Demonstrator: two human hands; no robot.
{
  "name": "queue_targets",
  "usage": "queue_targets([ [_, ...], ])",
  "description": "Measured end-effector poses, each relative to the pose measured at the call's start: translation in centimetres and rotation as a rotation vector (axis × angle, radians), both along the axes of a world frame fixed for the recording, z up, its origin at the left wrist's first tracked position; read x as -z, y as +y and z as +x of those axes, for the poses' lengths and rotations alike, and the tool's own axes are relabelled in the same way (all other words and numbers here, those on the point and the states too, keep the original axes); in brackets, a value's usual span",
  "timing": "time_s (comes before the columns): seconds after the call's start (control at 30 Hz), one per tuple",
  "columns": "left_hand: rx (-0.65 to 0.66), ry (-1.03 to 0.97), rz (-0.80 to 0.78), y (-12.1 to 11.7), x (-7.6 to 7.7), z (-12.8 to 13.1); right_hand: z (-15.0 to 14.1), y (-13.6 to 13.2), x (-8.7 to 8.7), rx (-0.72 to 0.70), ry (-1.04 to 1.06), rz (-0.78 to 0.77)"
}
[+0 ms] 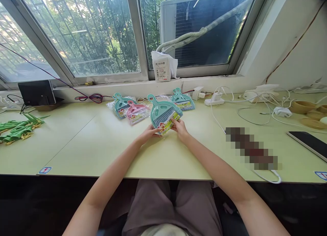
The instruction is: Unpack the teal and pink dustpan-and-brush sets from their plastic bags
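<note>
Both hands on one packaged teal dustpan-and-brush set [163, 115], mid-table, a bit nearer the far edge than the near one. Left hand [149, 132] is curled around the lower left corner of the pack, fingers closed on the wrapper. Right hand [180, 127] pinches the lower right corner by the yellow label, fingers partly closed on it. The set lies tilted, handle pointing away toward the window [102, 35], label end toward the person. Three more sets sit behind it near the far edge of the table [89, 151]: a teal one [121, 105] at left, a pink one [136, 111] just beside and overlapping it, another teal one [182, 99] to the right, close behind the held set. Green clips [17, 128] piled at the far left edge. Chargers and white cables [242, 103] run along the far right side, phone [308, 144] near the right edge. White carton [162, 69] on the window sill.
</note>
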State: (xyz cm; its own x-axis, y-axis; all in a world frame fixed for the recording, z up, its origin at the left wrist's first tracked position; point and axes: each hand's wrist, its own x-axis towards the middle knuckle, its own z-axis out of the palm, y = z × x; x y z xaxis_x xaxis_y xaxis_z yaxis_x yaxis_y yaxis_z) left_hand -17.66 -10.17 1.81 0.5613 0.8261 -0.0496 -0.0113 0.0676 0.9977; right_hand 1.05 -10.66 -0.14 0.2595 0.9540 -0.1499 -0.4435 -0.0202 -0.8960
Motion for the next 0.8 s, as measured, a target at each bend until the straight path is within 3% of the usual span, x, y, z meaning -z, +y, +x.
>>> queue_targets([
  [0.3, -0.048, 0.048, 0.045, -0.2, 0.1, 0.4, -0.5, -0.7, -0.6, 0.08, 0.057, -0.057],
  [0.47, -0.151, -0.039, 0.019, 0.4, 0.2, -0.2, -0.4, -0.8, -1.5, -0.151, 0.06, 0.055],
  [0.57, -0.149, -0.068, 0.024, 0.7, 0.1, -0.6, -0.3, -0.7, -1.5, -0.264, 0.021, 0.126],
  [0.8, -0.096, -0.08, -0.009, 0.5, 0.2, -0.3, -0.9, -1.0, -0.9, -0.156, -0.015, 0.096],
])
